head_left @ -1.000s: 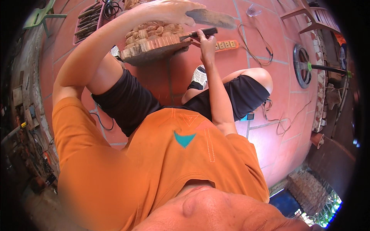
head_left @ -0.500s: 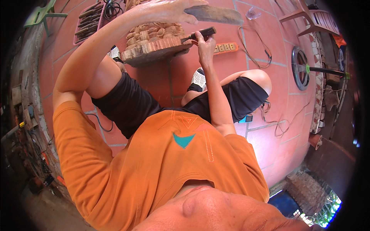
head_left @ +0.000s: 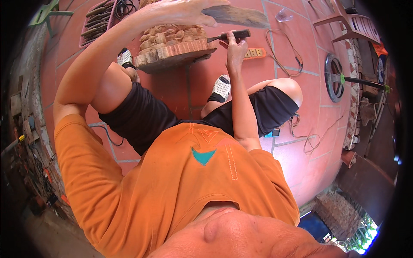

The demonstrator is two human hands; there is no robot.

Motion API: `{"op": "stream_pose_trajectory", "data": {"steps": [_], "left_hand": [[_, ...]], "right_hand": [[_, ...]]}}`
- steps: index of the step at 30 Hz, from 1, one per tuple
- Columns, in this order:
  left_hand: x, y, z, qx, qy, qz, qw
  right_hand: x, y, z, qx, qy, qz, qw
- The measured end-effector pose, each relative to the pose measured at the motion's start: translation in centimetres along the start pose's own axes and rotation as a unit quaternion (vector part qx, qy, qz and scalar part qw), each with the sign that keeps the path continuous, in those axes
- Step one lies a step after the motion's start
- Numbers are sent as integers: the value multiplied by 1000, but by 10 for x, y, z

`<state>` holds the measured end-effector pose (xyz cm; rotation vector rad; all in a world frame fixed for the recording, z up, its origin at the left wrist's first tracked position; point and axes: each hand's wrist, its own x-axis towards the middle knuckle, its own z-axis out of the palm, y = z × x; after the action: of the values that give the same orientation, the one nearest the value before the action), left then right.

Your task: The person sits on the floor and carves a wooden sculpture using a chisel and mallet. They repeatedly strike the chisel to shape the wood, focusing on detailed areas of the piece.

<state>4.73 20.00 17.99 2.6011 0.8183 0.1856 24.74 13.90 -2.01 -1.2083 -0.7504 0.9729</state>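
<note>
- Dark, slender tools [head_left: 97, 22] lie in a pink basket [head_left: 112, 18].
- Left hand [head_left: 191, 13] reaches across carved wood [head_left: 174, 50], fingers clamped on a wooden bat [head_left: 241, 17].
- Right hand [head_left: 235, 46] stretches forward, fingers wrapped around a chisel [head_left: 241, 34] — blade at the wood's right edge.

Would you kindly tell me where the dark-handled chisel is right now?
In the head view, the chisel is right of top centre, in the right hand, pointing left toward the carved wood block.

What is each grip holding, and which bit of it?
The left grip holds a wooden club by one end; the right grip holds a chisel by its dark handle.
</note>
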Motion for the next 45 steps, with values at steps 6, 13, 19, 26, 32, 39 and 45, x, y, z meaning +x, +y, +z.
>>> {"op": "stream_pose_trajectory", "data": {"steps": [6,13,19,26,32,39,45], "left_hand": [[2,-2,3,-15,0,12,1000],[5,2,3,-2,-12,5,1000],[5,4,4,-4,-11,1,1000],[6,5,5,-6,-20,-11,1000],[6,2,8,0,-11,3,1000],[10,3,8,-23,60,62,996],[19,14,8,-40,-13,-14,999]], "right_hand": [[-1,3,2,7,-25,32,999],[-4,9,5,-16,-34,3,999],[-1,12,4,-33,-40,1,999],[-1,11,5,-27,-42,8,999],[-3,11,7,-31,-46,6,998],[-2,13,8,-66,-58,-14,996],[-1,14,5,-92,-61,-17,994]]}}
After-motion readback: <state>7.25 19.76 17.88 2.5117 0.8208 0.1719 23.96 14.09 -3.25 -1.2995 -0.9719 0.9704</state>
